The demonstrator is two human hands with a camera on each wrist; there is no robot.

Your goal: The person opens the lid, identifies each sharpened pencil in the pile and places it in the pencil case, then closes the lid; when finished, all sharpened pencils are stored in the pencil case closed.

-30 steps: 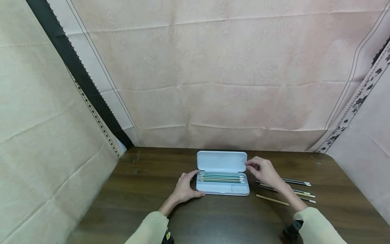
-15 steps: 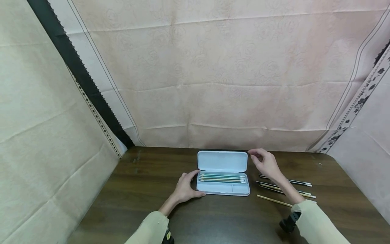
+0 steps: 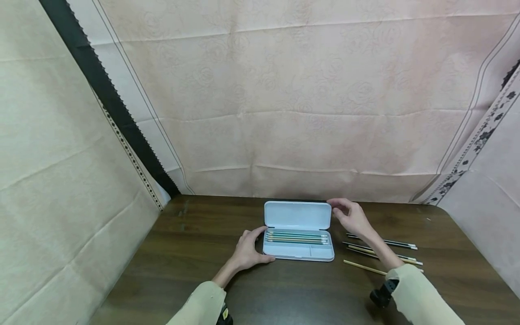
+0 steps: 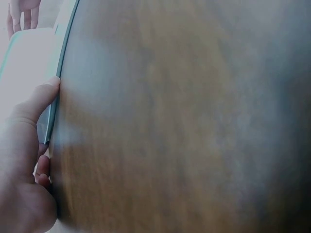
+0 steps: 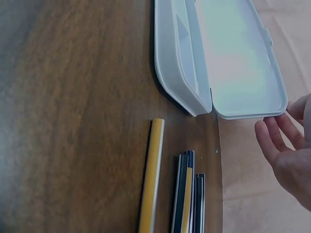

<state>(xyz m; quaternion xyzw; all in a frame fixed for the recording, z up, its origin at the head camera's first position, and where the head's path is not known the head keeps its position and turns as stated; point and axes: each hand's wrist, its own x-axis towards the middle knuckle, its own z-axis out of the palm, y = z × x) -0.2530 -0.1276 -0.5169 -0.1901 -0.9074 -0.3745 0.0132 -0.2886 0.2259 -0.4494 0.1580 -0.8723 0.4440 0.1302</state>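
Observation:
A light-blue pencil case (image 3: 286, 253) sits on the table with its lid (image 3: 298, 215) raised at the back. Several green pencils (image 3: 296, 238) lie side by side in its rear compartment. My left hand (image 3: 246, 253) grips the case's left end, thumb at the front edge and fingers toward the back. At the lid's upper right corner is my right hand (image 3: 352, 220); in the right wrist view its loosely bent fingers (image 5: 276, 133) touch the lid's edge, some partly hidden behind it.
Right of the case lie several loose black and yellow pencils (image 3: 365, 268), partly under my right forearm. The wooden table (image 3: 195, 253) ends at a pale cloth backdrop (image 3: 300, 135) behind the case, with cloth at both sides.
My right hand moved from the lid's right edge up and away, then came back left to touch the upper corner. My left hand keeps its grip; the lid remains raised.

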